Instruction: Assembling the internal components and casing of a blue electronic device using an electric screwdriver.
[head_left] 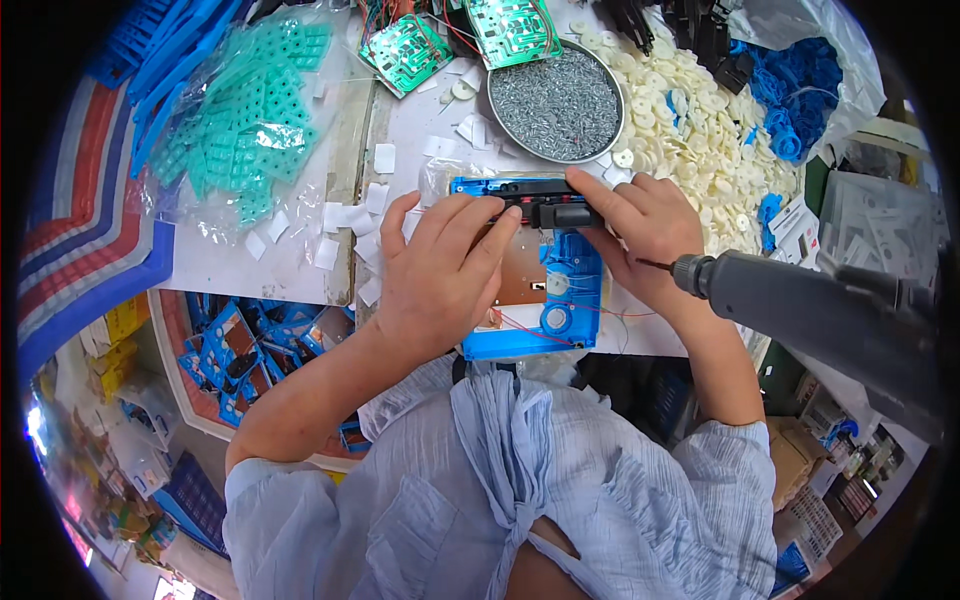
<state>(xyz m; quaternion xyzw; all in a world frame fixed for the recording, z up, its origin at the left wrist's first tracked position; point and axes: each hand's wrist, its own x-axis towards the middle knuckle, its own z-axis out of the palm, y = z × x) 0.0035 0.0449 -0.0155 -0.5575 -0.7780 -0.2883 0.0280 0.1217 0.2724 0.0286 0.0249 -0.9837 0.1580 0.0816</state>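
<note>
A blue plastic housing [525, 345] lies at the table's near edge, with a brown circuit board [512, 268] and thin red wires inside. Across its far end sits a long black plastic part [572, 214]. My left hand [440, 265] grips this part from the left, its fingertips pressing on the black plastic while the little finger sticks out. From the right, my right hand [650, 225] holds the other end, fingers over the top and thumb lower down. Just beside my right forearm is the tip of a dark grey electric screwdriver [770, 290].
A round metal dish [621, 115] full of small screws stands behind the housing. Cream discs [710, 120] are heaped at right, near blue cords [800, 85]. Green circuit boards [405, 55] lie at the back, bagged teal pieces [250, 115] at left. Below, a bin [180, 370] holds blue housings.
</note>
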